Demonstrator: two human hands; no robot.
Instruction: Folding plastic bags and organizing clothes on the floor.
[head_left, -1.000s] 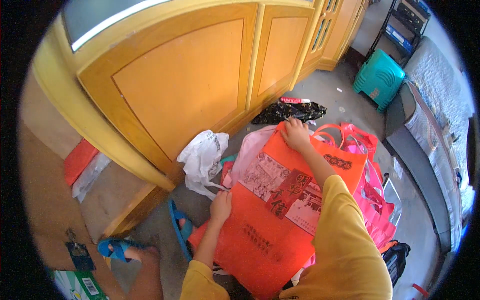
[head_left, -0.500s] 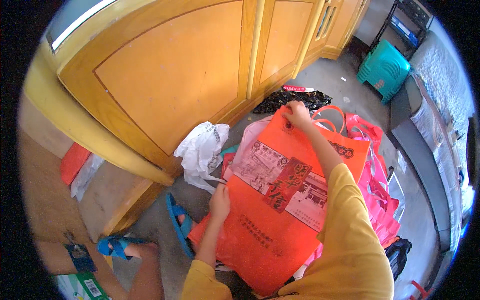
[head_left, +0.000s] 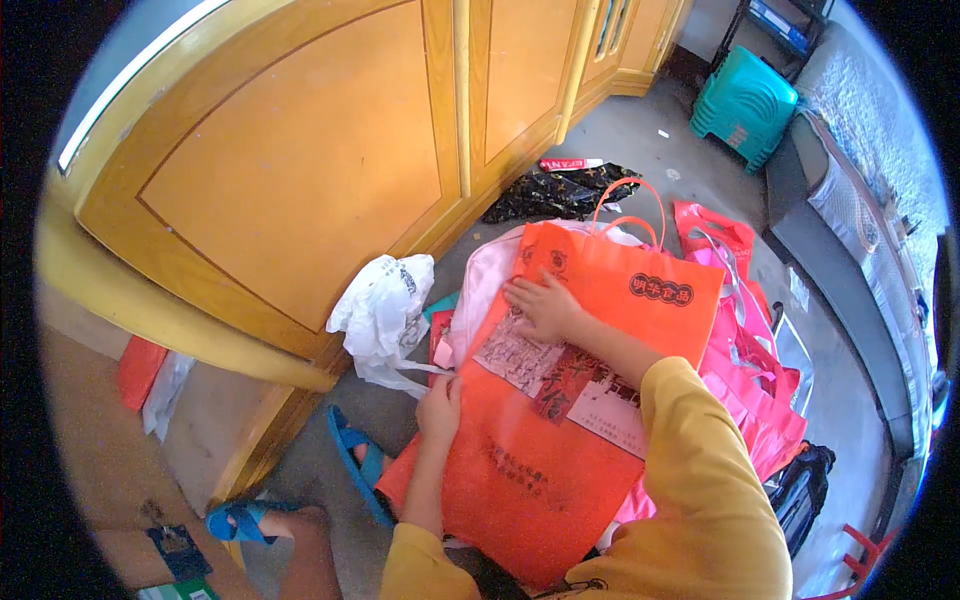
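An orange fabric bag (head_left: 520,470) with a printed panel lies flat on a pile of bags on the floor. My left hand (head_left: 440,408) rests on its left edge, fingers closed on the fabric. My right hand (head_left: 543,305) lies flat and spread near the top of the printed panel. Behind it lies another orange bag (head_left: 640,290) with looped handles. Pink bags (head_left: 745,370) stick out on the right, and a pale pink one (head_left: 480,285) on the left.
A white plastic bag (head_left: 385,310) lies against the yellow wooden cupboard doors (head_left: 300,170). A black bag (head_left: 560,195) is behind the pile. Blue sandals (head_left: 355,470) sit by my leg. Green stools (head_left: 745,100) stand at the back right.
My right hand has drawn back from the far top edge of the bags to the printed panel. My left hand stayed on the left edge. The view shifted slightly.
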